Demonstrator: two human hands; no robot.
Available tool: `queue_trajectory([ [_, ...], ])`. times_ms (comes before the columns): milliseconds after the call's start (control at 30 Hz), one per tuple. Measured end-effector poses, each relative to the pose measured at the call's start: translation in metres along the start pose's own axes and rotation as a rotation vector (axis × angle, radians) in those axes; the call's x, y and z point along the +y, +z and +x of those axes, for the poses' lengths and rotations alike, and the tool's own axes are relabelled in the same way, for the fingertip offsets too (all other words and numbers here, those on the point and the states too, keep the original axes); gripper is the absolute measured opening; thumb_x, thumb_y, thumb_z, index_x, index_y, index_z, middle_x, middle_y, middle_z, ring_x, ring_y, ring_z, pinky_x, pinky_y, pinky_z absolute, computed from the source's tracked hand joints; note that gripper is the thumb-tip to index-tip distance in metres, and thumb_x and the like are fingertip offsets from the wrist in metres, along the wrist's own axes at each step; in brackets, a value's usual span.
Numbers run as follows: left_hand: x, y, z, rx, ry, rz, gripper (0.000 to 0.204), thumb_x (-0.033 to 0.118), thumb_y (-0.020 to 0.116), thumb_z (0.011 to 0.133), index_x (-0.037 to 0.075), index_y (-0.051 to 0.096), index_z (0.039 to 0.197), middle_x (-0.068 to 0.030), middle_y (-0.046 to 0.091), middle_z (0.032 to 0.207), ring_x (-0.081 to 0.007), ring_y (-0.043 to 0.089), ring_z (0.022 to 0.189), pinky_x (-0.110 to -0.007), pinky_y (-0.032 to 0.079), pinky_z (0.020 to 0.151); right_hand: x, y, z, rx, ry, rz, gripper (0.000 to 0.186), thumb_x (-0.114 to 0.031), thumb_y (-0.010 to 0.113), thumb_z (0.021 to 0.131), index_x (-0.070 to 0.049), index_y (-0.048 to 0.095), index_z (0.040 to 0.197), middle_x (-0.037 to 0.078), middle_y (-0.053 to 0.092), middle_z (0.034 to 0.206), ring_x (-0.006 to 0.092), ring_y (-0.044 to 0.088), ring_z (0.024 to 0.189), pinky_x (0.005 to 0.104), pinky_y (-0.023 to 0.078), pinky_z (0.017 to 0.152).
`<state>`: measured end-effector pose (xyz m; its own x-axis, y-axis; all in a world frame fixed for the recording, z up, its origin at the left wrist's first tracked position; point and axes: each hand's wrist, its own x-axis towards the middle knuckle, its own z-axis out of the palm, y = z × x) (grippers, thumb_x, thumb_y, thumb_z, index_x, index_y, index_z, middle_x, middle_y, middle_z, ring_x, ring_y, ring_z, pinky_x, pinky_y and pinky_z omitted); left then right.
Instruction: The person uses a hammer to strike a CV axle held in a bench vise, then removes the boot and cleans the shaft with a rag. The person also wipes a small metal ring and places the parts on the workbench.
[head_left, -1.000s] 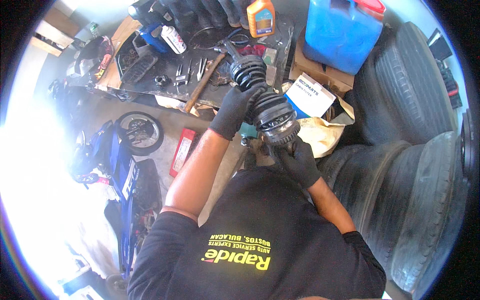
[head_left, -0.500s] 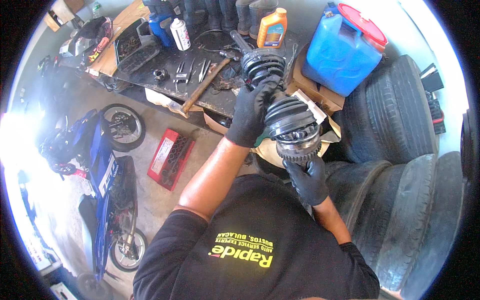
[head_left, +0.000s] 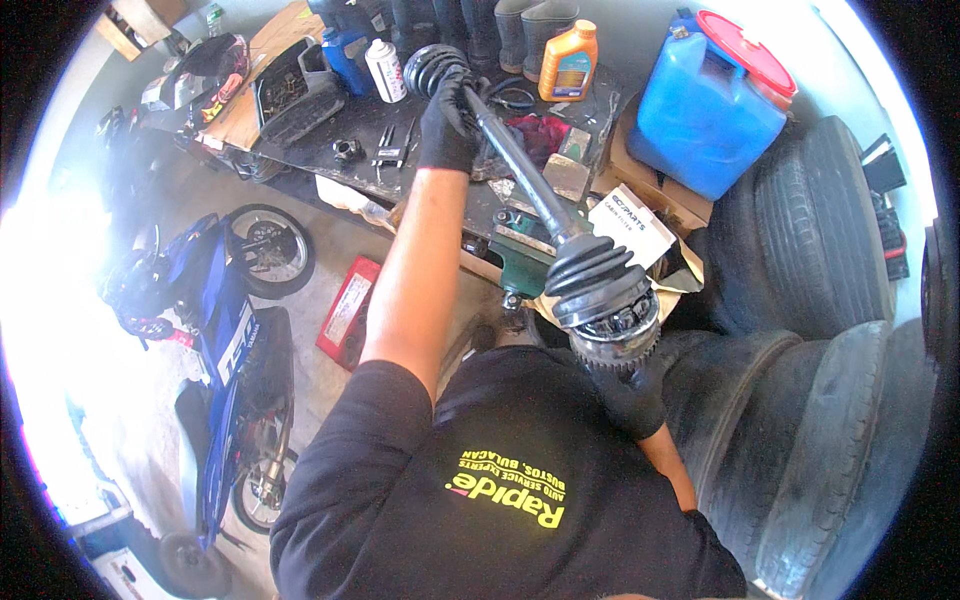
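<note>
A black CV axle (head_left: 522, 172) is stretched diagonally in front of me, raised over the bench's near edge. My left hand (head_left: 447, 130), in a black glove, is wrapped round its far end, just behind the smaller ribbed boot (head_left: 436, 68). The near end carries a larger ribbed boot (head_left: 598, 283) and a greasy joint with a toothed ring (head_left: 615, 345). Beneath that joint my right hand (head_left: 632, 398), also gloved, is closed on its end; the fingers are partly hidden. A green bench vise (head_left: 522, 265) shows below the shaft.
The dark workbench (head_left: 310, 150) bears a spray can (head_left: 385, 72), an orange oil bottle (head_left: 568, 62) and rubber boots (head_left: 525, 38). To the right are a blue container (head_left: 700, 120), a white box (head_left: 632, 228) and stacked tyres (head_left: 800, 440). A red socket tray (head_left: 347, 312) and blue motorcycle (head_left: 225, 350) occupy the left floor.
My left hand has moved away and to the left with the axle's far end. The axle appears drawn out longer, its bare shaft now showing between the boots. My right hand has stayed on the near joint.
</note>
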<state>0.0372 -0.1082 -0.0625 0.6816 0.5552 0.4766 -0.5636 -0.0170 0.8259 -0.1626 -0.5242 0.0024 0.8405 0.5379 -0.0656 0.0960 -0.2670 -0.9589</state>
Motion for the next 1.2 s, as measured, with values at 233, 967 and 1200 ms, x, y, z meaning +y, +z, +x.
queue_trajectory([
  [233,-0.056,-0.082,0.048,-0.093,0.590,0.969,0.039,0.019,0.080,0.085,0.007,0.070,0.120,-0.0152,0.076,0.112,-0.0283,0.073,0.108,-0.038,0.057,0.096,0.013,-0.013,-0.009,-0.026,0.064,-0.077,0.067,-0.019,0.085,0.084,0.001,0.053,0.140,0.020,0.062,0.138,0.0300,0.060,0.128,0.0436,0.047,0.109],
  [967,0.053,-0.027,-0.081,-0.120,-0.387,0.345,0.029,0.023,0.074,0.099,0.000,0.065,0.112,-0.0064,0.068,0.096,-0.0126,0.061,0.077,-0.027,0.049,0.069,0.008,0.000,0.029,0.076,0.079,0.037,0.036,-0.018,0.079,0.088,0.000,0.072,0.118,0.016,0.077,0.110,0.0260,0.074,0.101,0.0404,0.055,0.089],
  [1200,0.154,0.068,-0.162,-0.340,-0.678,-0.116,0.052,0.026,0.067,0.103,-0.004,0.048,0.141,-0.0156,0.060,0.133,-0.0213,0.061,0.120,-0.038,0.050,0.104,0.017,0.007,0.032,0.111,-0.039,0.141,0.037,-0.012,0.080,0.088,0.003,0.069,0.120,0.017,0.076,0.111,0.0250,0.074,0.101,0.0397,0.056,0.091],
])
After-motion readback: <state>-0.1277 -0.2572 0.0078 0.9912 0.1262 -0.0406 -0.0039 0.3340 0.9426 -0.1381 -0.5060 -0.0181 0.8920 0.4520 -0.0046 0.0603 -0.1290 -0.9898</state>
